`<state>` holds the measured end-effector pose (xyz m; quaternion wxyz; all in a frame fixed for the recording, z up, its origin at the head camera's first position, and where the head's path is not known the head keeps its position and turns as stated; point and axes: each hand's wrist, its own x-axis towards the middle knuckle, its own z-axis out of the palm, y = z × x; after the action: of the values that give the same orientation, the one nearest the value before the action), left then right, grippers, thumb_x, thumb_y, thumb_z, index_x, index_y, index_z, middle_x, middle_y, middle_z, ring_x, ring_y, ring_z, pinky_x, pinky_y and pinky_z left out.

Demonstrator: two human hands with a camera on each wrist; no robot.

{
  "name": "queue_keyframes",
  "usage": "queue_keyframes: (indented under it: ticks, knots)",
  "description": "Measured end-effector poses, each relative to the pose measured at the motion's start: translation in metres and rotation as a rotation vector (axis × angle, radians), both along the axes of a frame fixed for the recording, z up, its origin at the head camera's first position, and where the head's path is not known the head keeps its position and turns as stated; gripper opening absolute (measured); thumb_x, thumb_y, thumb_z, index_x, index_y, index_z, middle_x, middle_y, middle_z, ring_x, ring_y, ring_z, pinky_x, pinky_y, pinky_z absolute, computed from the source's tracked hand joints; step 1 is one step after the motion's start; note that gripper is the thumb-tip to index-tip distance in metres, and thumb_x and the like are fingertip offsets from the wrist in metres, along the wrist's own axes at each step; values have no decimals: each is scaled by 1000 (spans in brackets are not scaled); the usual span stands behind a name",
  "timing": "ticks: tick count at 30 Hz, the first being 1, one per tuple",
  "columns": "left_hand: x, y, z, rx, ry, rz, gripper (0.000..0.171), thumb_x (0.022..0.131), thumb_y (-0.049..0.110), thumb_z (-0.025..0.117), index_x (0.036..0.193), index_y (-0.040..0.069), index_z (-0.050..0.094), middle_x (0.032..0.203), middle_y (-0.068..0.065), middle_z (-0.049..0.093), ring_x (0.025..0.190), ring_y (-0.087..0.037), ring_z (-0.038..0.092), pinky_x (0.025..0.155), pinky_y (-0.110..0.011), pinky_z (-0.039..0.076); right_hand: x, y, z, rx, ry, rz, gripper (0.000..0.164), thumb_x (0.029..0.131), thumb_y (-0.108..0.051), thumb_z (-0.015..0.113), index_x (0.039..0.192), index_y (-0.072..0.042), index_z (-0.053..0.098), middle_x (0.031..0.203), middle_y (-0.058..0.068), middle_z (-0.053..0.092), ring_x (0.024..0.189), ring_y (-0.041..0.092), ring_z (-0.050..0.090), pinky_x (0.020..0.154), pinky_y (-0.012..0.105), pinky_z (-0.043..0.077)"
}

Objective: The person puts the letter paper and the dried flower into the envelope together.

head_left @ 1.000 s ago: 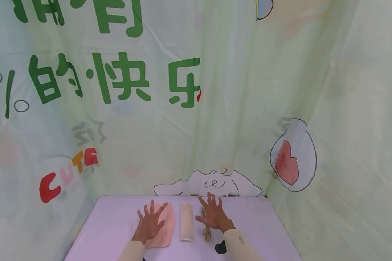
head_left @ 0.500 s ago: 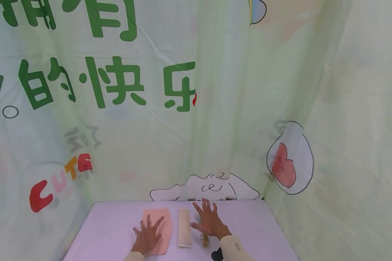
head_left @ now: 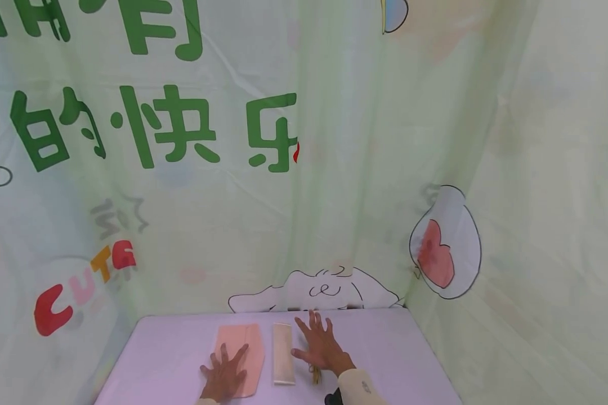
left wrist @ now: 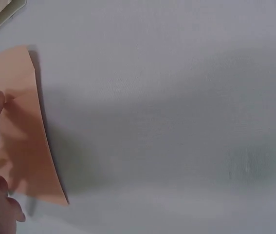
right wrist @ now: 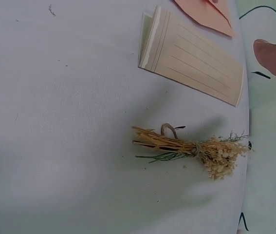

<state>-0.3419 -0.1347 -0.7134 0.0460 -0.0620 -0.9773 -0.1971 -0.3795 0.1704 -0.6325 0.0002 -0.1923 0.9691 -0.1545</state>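
A pink envelope (head_left: 253,360) with a pointed flap lies on the table. My left hand (head_left: 224,376) is spread over its near left part, fingers splayed; in the left wrist view a fingertip overlaps the pink paper (left wrist: 26,141). Over a small bunch of dried flowers (right wrist: 176,146), tied at the stems, my right hand (head_left: 321,349) is held with its fingers straight and apart. The hand covers most of the bunch in the head view, leaving only the stem ends (head_left: 316,376) showing. Between the hands lies a folded cream card with ruled lines (right wrist: 193,58).
The pale lilac tabletop (head_left: 385,349) carries these things. Behind it hangs a printed curtain (head_left: 223,236), with more curtain at both sides. A dark object (head_left: 332,397) shows beside the right sleeve (head_left: 360,388).
My left hand has drawn back toward me over the envelope, fingers still spread. The right hand has drawn back slightly over the flowers. The head view has turned a little to the right.
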Motion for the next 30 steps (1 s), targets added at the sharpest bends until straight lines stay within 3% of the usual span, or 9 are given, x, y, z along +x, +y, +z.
queue_keyframes:
  ticks: [8,12,16,20,26,30]
  knots:
    - [2,-6,-6,67,-29,15,58,98,30,73,152,17,57,159,-50,36,136,-81,37,103,-99,22,1,-7,-5,0,16,-10,87,99,-63,65,167,-14,43,174,33,32,162,55,31,127,78,19]
    - [3,-7,-11,96,16,4,58,97,26,73,153,19,56,156,-52,37,136,-84,34,102,-99,22,2,-13,-10,35,87,-38,75,104,-57,61,165,-15,47,170,29,42,155,46,48,124,75,26]
    - [1,-8,-21,117,94,-15,54,98,26,68,151,23,58,151,-53,41,130,-85,37,96,-100,26,4,-21,-15,69,157,-70,62,109,-49,59,161,-15,53,160,23,58,139,35,66,117,64,37]
    - [-2,-8,-28,123,123,-26,49,99,26,65,148,21,60,150,-55,40,128,-87,36,94,-100,27,8,-29,-20,37,192,-123,51,109,-40,61,153,-13,62,142,14,74,123,29,74,108,54,45]
    - [-8,-7,-40,54,163,-6,51,95,25,69,145,23,59,146,-52,44,123,-81,44,89,-92,41,13,-41,-35,-121,294,-225,31,102,-28,72,128,-11,77,110,5,84,98,26,76,88,47,53]
    - [-7,-5,-29,53,150,-9,51,93,23,74,142,21,61,144,-52,47,121,-78,48,86,-88,45,17,-49,-46,-232,342,-326,24,93,-28,81,109,-9,80,83,-1,77,81,22,70,74,44,52]
